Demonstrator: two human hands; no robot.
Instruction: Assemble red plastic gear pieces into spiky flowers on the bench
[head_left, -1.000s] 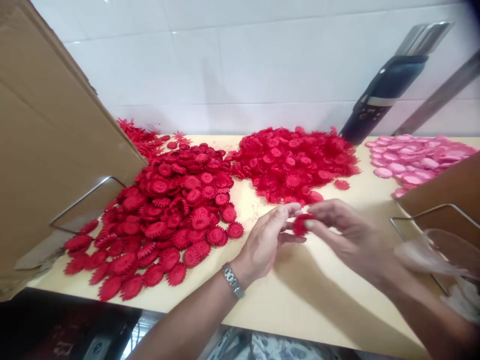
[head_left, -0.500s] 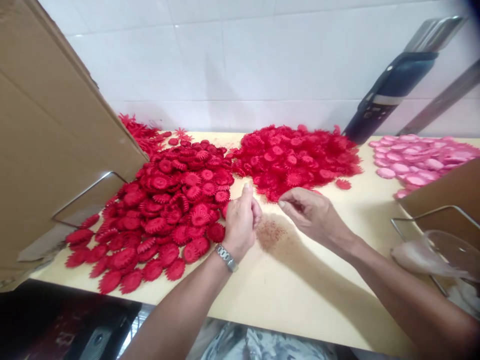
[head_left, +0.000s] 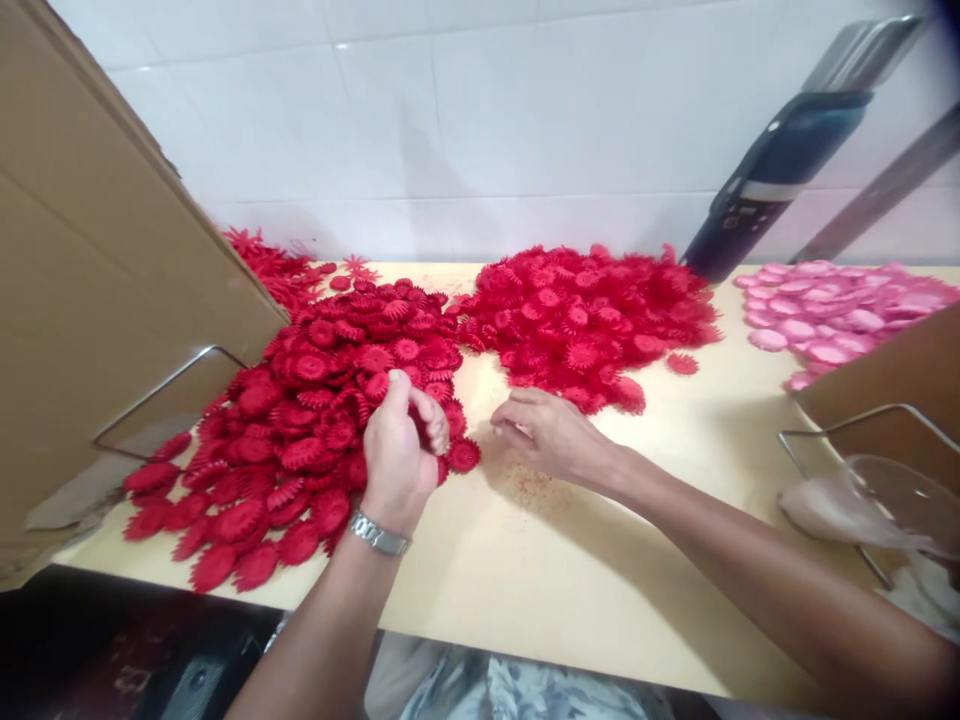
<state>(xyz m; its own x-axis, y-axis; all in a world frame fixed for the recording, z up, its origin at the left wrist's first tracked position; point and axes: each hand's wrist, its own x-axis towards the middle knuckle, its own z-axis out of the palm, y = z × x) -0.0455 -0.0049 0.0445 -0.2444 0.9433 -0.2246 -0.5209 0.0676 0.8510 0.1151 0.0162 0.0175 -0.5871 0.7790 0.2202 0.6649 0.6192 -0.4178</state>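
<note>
My left hand, a metal-band watch at its wrist, is over the right side of a heap of dark red, tooth-edged discs. Its thumb points up, apart from the half-curled fingers, and no disc shows in it. Just right of those fingers lies one red disc. My right hand hovers low over the tabletop, fingertips pinched together; whatever they may hold is hidden. Beneath it are scattered reddish-brown crumbs. Behind it stands a second, brighter red heap of toothed pieces.
Pink discs are heaped at the far right, near a dark blue bottle-shaped object by the tiled wall. A cardboard panel rises at left, another box at right. Flower-shaped red pieces lie at back left.
My left hand has moved left onto the dark red heap, and its fist has loosened. The right hand has shifted left, over the crumbs. A red disc now shows beside the left fingers.
</note>
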